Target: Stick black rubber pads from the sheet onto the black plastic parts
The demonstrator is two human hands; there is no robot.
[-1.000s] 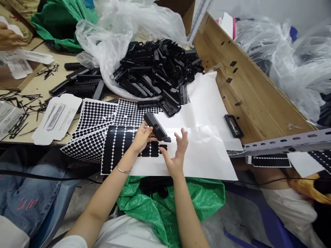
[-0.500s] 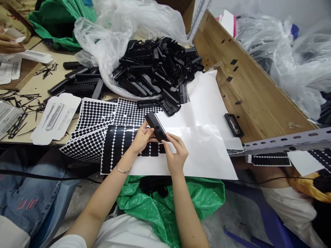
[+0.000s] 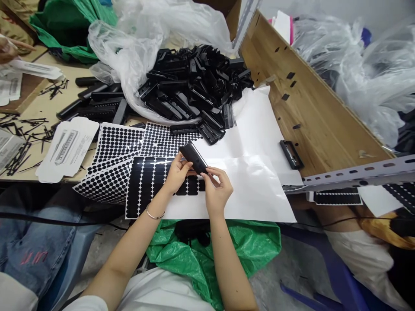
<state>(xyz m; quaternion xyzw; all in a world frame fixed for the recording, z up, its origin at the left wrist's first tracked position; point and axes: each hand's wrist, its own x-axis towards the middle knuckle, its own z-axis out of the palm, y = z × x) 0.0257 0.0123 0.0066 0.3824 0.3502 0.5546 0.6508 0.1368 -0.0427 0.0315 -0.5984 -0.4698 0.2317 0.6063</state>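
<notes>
Between both hands is an oblong black plastic casing [image 3: 193, 157], tilted, with a ridged strip along it and a small round spot near its lower end. My left hand [image 3: 177, 173] is closed on its left side, thumb on the near face. My right hand [image 3: 219, 190] pinches the lower right end with thumb and fingers. Beneath them lies a sheet of black rounded-rectangle stickers [image 3: 147, 185], its right part bare white backing. Sheets of round black stickers [image 3: 119, 140] lie to the left. Beyond is a heap of black casings [image 3: 191, 82], partly in a clear plastic bag [image 3: 136, 47].
A wooden board [image 3: 317, 95] with a perforated metal rail [image 3: 353, 172] bounds the right side; one black casing [image 3: 292, 154] leans near it. At left are a flattened white box [image 3: 66, 149], thin black pieces [image 3: 19, 155] and another person's hand [image 3: 8, 49]. Green sacking [image 3: 246, 246] hangs below the table.
The casing has turned slightly in my fingers, showing its ridged side a bit differently. My right hand has shifted slightly left. At far left, the other person's hand has moved.
</notes>
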